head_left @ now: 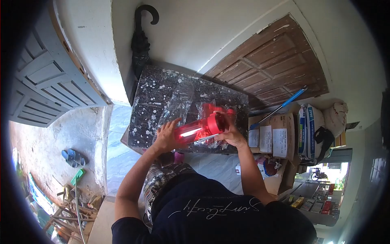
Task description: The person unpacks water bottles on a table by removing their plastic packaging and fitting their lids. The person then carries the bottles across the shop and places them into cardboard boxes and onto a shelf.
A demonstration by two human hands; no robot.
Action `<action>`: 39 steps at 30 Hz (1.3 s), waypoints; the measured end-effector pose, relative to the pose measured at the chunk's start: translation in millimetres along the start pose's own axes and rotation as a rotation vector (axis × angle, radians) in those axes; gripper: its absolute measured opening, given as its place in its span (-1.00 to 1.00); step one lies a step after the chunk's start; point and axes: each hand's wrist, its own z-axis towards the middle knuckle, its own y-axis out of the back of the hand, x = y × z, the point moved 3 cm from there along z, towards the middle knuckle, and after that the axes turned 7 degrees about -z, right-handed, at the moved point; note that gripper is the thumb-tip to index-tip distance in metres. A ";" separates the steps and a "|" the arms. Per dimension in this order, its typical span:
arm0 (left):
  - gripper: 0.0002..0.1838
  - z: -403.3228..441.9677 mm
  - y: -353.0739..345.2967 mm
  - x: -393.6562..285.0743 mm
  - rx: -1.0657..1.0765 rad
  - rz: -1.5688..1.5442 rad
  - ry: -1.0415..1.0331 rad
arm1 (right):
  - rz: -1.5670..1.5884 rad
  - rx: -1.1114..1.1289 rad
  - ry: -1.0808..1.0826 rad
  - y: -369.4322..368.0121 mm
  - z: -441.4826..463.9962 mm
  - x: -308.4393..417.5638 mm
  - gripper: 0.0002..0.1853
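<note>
A see-through red bottle [191,132] with a solid red collar lies tilted sideways above the dark, paint-spattered table. My left hand [166,137] is wrapped round its base end. At the collar end, my right hand [233,136] grips the bottle, its fingers partly hidden behind it. A thin pale strip [208,138] shows near my right fingertips; I cannot make out what it is. Behind the bottle, more red plastic pieces [210,108] lie on the table, partly covered. A crumpled clear plastic bag [180,99] rests beside them.
The spattered table [148,91] stands against the wall, near a wooden door [272,61]. A black umbrella [140,44] leans at its far left corner. To the right are cardboard boxes [280,122], a blue-handled pole [294,96] and sacks [315,122]. Sandals [73,157] lie left.
</note>
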 end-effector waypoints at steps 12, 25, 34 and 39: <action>-0.14 -43.3 52.6 -45.4 -0.269 0.339 -0.161 | 0.230 0.065 0.019 -23.9 7.7 3.1 -0.34; -0.13 -124.1 9.3 -1.4 0.141 -0.344 0.209 | 0.169 0.215 0.001 -76.4 -33.1 -26.0 -0.20; -0.05 -119.3 -71.2 7.4 0.597 -0.519 0.402 | 0.801 0.050 -0.243 -95.3 -119.3 -171.8 -0.47; -0.01 -65.1 -99.4 -1.1 0.840 -0.282 0.310 | 0.892 -0.241 -0.277 -65.8 -149.1 -199.4 -0.53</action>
